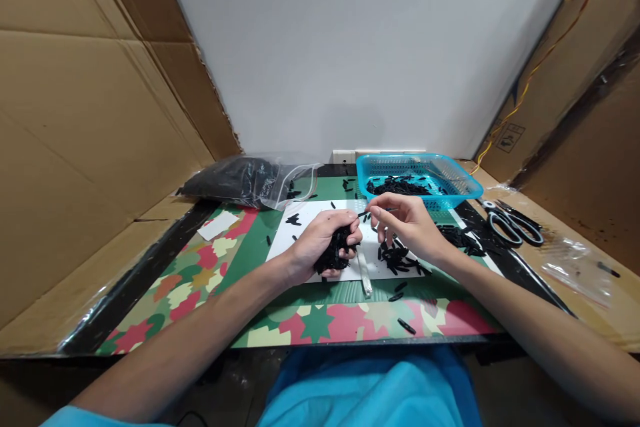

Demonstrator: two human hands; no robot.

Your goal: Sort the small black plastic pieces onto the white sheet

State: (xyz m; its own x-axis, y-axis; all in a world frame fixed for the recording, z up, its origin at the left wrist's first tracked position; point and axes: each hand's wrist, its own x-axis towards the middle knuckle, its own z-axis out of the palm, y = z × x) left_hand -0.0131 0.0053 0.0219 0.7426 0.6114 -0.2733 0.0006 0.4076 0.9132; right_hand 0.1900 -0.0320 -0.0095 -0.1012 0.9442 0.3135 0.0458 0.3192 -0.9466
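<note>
Bright, even light from above, soft shadows, sharp centre, and wide-angle bending with slight blur toward the edges

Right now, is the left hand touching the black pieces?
Touching. The head view shows the left hand closed around a bunch of black pieces, which bulge out between its fingers above the white sheet.

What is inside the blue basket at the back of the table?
The blue basket holds a heap of small black pieces on its left side. The floor beneath the heap is covered, and the near wall hides part of the inside.
</note>
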